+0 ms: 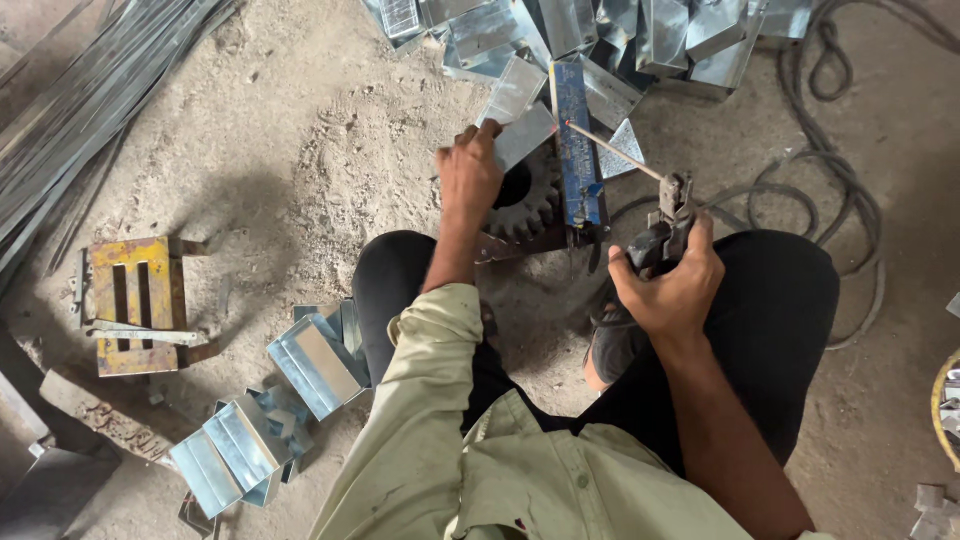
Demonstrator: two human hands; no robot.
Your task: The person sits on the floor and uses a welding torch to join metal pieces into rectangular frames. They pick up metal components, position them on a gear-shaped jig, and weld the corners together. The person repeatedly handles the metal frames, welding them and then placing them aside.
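I'm seeing a shiny folded sheet [522, 135] lying tilted on a dark gear [527, 200]. A thin rod [612, 150] is slanting up-left from the black holder [662, 238].

No packages — (nor labels, screens)

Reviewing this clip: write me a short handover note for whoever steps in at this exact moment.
Left hand: pressing a folded shiny sheet-metal piece against the blue metal bar, above a dark toothed gear.
Right hand: gripping a black electrode holder, whose thin welding rod points at the joint.
Done: finished folded metal boxes lie stacked on the left of the dirt floor.
Left: a pile of loose sheet-metal pieces waits ahead; no spark visible yet.
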